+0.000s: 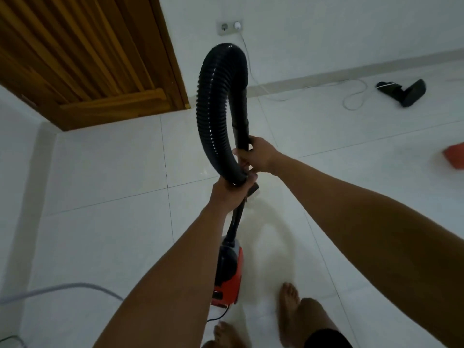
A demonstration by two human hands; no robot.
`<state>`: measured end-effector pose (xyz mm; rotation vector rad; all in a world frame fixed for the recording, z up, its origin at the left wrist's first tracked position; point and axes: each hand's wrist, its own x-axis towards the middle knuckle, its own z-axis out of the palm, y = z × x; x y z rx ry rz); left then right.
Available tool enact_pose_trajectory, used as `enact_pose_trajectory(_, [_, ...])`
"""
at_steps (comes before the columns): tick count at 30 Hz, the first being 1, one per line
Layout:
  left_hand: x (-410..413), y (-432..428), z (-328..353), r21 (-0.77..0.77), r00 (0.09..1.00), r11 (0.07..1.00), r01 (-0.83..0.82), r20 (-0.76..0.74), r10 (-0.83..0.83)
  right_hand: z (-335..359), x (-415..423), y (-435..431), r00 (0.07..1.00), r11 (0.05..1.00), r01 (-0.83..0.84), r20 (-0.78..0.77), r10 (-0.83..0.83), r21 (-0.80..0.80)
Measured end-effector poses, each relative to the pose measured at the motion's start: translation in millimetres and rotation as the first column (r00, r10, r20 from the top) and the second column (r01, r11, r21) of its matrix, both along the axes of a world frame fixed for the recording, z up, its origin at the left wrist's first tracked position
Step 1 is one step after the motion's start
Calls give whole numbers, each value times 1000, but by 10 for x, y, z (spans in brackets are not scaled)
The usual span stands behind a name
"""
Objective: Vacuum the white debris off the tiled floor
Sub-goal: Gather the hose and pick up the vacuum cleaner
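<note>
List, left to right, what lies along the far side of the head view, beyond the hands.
wooden door → wall socket → black nozzle attachment → orange object, cut off by the right edge.

Dim, soft light; blurred, warped edges
</note>
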<state>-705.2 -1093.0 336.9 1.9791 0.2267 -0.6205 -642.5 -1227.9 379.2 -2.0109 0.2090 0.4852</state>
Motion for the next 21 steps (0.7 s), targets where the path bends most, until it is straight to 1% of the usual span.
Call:
enact_pose_trajectory(2, [4, 11, -71, 29, 998, 1000, 8, 59, -9, -57, -108, 120, 993, 987, -22, 109, 40, -159])
enact_pose_trajectory(4, [-1, 30, -227, 32, 995, 999, -13, 95, 10, -144, -168, 197, 985, 975, -31, 162, 67, -219])
enact_pose_trajectory(6, [-8, 44, -400, 43, 990, 998, -37, 134, 31, -256, -199, 223, 977, 973, -25, 199, 72, -229])
enact_pose_trajectory(10, [-41, 13, -898, 131, 963, 988, -82, 264, 45, -450, -256, 166, 951, 973, 41, 308, 32, -229])
enact_pose_trajectory(13, [-103, 2, -1232, 269, 942, 946, -179, 324, 86, -515, -324, 155, 906, 977, 43, 421, 49, -207])
enact_pose_trajectory(14, [-108, 5, -1322, 268, 938, 941, -204, 327, 110, -521, -360, 181, 891, 978, 24, 448, 73, -206])
enact_pose_trajectory(15, [-97, 16, -1396, 227, 934, 949, -220, 329, 138, -543, -383, 202, 884, 983, -6, 458, 92, -186])
enact_pose_trajectory(16, [-61, 26, -1456, 163, 930, 961, -221, 331, 158, -570, -404, 225, 881, 992, -35, 464, 87, -120])
enact_pose_trajectory(17, [-21, 29, -1499, 108, 932, 973, -203, 326, 158, -625, -407, 210, 891, 999, -44, 452, 42, -7])
enact_pose_trajectory(18, [19, 30, -1539, 75, 931, 979, -190, 331, 155, -707, -422, 166, 913, 985, -24, 405, -49, 172])
enact_pose_trajectory(19, [61, 40, -1578, 57, 920, 979, -194, 358, 162, -873, -414, 82, 925, 936, 24, 347, -154, 351])
enact_pose_trajectory(20, [123, 50, -1614, 37, 901, 977, -212, 394, 180, -1071, -412, 2, 926, 878, 82, 290, -242, 471])
enact_pose_trajectory(21, [172, 52, -1648, 9, 881, 974, -228, 429, 202, -1341, -421, -77, 932, 860, 126, 238, -273, 494])
